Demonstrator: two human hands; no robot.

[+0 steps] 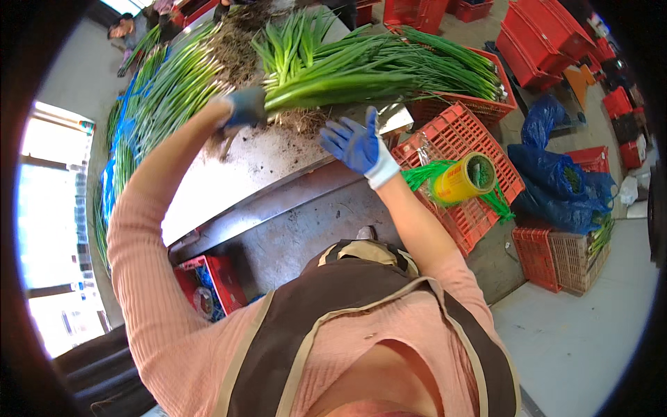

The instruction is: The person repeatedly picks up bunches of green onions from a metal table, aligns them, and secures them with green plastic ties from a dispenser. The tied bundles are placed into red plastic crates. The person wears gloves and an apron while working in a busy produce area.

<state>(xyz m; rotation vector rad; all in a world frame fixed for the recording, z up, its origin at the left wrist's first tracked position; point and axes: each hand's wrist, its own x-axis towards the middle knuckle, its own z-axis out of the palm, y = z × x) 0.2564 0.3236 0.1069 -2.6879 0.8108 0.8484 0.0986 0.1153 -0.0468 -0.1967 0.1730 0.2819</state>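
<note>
My left hand (245, 108), in a blue work glove and blurred, grips the pale root end of a bunch of green onions (344, 89). Their green leaves stretch to the right over the table. Palm up and fingers spread, my right hand (354, 143) in a blue-coated glove with a white cuff is below the leaves and holds nothing. Behind the bunch, more leafy green onions (292, 49) lie on the white tabletop (219, 180). A long row of green onions (177, 88) covers the table's left side, next to a heap of dirty roots (237, 44).
A red crate (508, 104) of green onions stands beyond an upturned red crate (469, 224) bearing a yellow tube (451, 185) and green netting (427, 174). Right are blue plastic bags (542, 177) and stacked red crates (536, 47). Another person (127, 31) is at far left.
</note>
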